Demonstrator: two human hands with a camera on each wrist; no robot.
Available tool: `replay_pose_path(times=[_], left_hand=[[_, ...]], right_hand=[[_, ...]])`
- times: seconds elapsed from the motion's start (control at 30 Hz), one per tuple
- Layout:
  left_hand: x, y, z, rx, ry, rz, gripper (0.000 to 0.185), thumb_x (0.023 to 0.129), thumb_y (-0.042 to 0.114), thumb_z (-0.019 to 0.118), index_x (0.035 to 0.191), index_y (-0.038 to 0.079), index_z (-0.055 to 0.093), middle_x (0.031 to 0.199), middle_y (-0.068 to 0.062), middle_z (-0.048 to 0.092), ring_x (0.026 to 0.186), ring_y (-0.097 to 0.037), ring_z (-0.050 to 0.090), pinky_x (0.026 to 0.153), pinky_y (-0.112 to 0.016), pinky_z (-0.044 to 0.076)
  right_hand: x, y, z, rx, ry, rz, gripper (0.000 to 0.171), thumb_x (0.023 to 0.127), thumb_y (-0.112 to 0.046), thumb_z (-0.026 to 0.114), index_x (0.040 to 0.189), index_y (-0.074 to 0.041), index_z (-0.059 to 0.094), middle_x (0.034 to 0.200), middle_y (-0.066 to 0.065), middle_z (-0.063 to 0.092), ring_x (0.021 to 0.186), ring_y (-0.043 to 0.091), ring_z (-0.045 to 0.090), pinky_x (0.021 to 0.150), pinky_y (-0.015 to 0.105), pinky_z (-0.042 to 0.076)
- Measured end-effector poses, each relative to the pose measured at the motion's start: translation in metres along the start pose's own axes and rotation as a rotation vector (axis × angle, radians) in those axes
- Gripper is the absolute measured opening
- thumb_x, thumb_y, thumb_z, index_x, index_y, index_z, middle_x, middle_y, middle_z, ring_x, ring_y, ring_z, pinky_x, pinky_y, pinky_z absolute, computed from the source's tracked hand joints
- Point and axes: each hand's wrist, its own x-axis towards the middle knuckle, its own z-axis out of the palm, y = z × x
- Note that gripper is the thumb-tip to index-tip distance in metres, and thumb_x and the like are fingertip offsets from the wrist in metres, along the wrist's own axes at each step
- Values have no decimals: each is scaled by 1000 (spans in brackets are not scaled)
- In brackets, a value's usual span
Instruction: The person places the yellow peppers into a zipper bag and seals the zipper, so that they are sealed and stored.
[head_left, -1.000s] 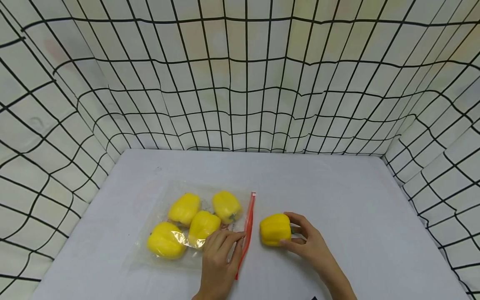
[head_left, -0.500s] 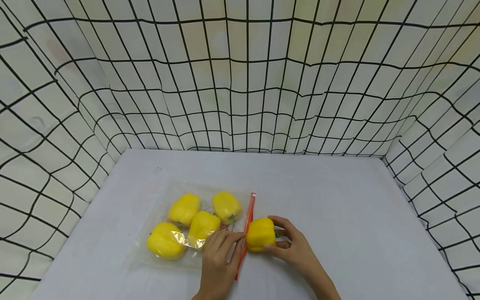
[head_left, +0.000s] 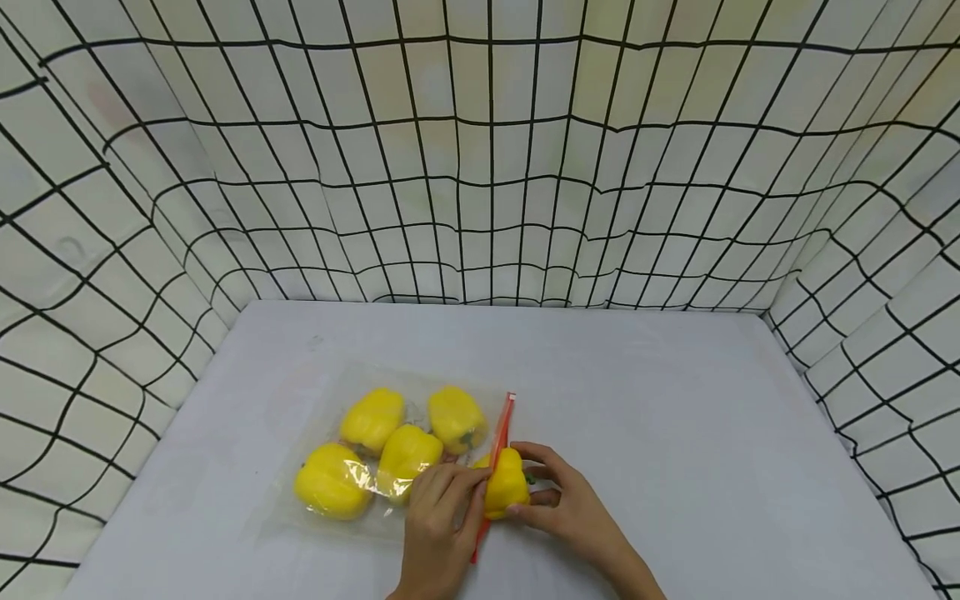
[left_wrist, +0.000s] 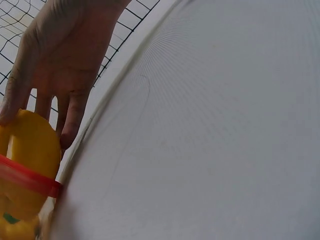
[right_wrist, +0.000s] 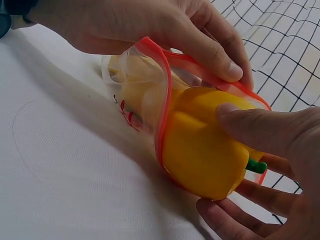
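Note:
A clear zip bag [head_left: 300,521] with a red zip edge [right_wrist: 165,107] lies on the table, several yellow bell peppers [head_left: 330,481] inside it. My left hand [head_left: 442,521] pinches the upper lip of the bag's mouth between thumb and fingers. My right hand [head_left: 566,500] grips another yellow bell pepper [right_wrist: 205,145] around its stem end. That pepper sits partly inside the mouth, its green stem [right_wrist: 257,165] facing my right palm. In the left wrist view, the red band crosses the pepper.
The table [head_left: 675,400] has a white surface, and white walls covered in black netting [head_left: 480,167] rise behind it and along both sides.
My right hand has moved left with the bell pepper, from beside the bag to partway through its red mouth. My left hand has stayed on the bag's edge.

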Motion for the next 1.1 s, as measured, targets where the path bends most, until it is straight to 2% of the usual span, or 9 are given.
replay_pose_path(times=[0.13, 0.23, 0.47, 0.6, 0.77, 1.1], left_hand=[[-1, 0, 1, -3, 8, 11, 22, 84, 5, 74, 103, 15, 73, 92, 6, 67, 89, -14, 60, 97, -25, 40], [-1, 0, 1, -2, 14, 18, 21, 84, 5, 74, 102, 15, 73, 91, 6, 66, 89, -14, 60, 99, -26, 40], [-1, 0, 1, 6, 19, 25, 21, 83, 5, 74, 102, 15, 74, 89, 6, 66, 86, -13, 59, 95, -26, 40], [0, 0, 0, 9, 28, 35, 14, 87, 9, 71, 100, 14, 74, 89, 6, 65, 83, -13, 58, 91, -26, 41], [1, 1, 2, -4, 50, 66, 9, 90, 12, 69, 98, 11, 74, 87, 3, 65, 80, -13, 58, 85, -28, 41], [-1, 2, 4, -4, 60, 75, 9, 92, 13, 68, 98, 10, 74, 86, 3, 65, 79, -14, 57, 83, -27, 41]], right_hand=[[2, -2, 1, -27, -29, -11, 57, 83, -32, 78, 133, -38, 52, 140, -5, 54, 121, 25, 56, 87, 21, 55], [5, -1, 3, -31, -41, -20, 54, 85, -32, 76, 133, -37, 52, 139, -5, 55, 122, 24, 56, 88, 20, 54], [11, 3, 9, 61, -48, -92, 49, 89, -23, 72, 134, -23, 53, 140, 6, 54, 128, 30, 55, 93, 22, 54], [14, 3, 12, 74, -31, -114, 46, 90, -23, 71, 133, -20, 54, 138, 7, 55, 125, 27, 57, 93, 23, 54], [17, 4, 16, 93, 21, -102, 44, 90, -21, 72, 130, -17, 55, 132, 8, 59, 119, 25, 60, 90, 23, 55], [19, 8, 32, 132, 241, -93, 29, 88, -19, 74, 114, -15, 62, 114, 6, 66, 102, 16, 65, 81, 22, 58]])
